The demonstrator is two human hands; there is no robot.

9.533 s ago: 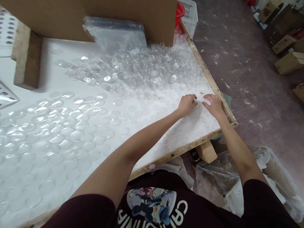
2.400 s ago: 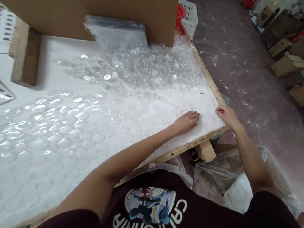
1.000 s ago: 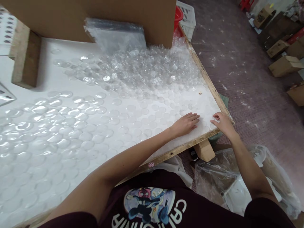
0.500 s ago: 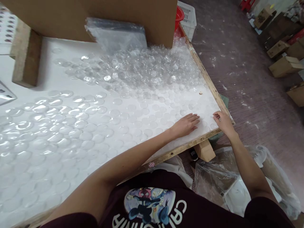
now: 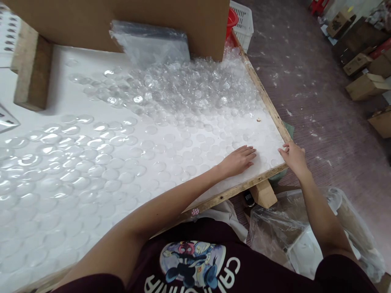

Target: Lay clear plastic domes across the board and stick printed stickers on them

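Note:
A white board [image 5: 76, 93] with a wooden rim [image 5: 265, 99] carries many clear round glass domes. Several lie flat in loose rows [image 5: 100, 162], and a heap of them [image 5: 195, 87] is piled at the far right. My left hand [image 5: 238, 160] lies flat and open on the domes near the board's near right corner. My right hand [image 5: 292, 156] is at that corner by the rim, fingers bent and pressed on a dome at the edge; whether it grips one is not visible.
A cardboard sheet [image 5: 122, 20] stands at the back with a plastic-wrapped packet [image 5: 149, 42] leaning on it. A wooden block [image 5: 32, 71] lies at the far left. A white basket [image 5: 242, 22] and red bowl stand behind. Plastic bags [image 5: 299, 232] lie on the floor; boxes [image 5: 365, 83] lie farther right.
My right hand slid a little right along the corner toward the rim. My left hand has stayed flat in the same place.

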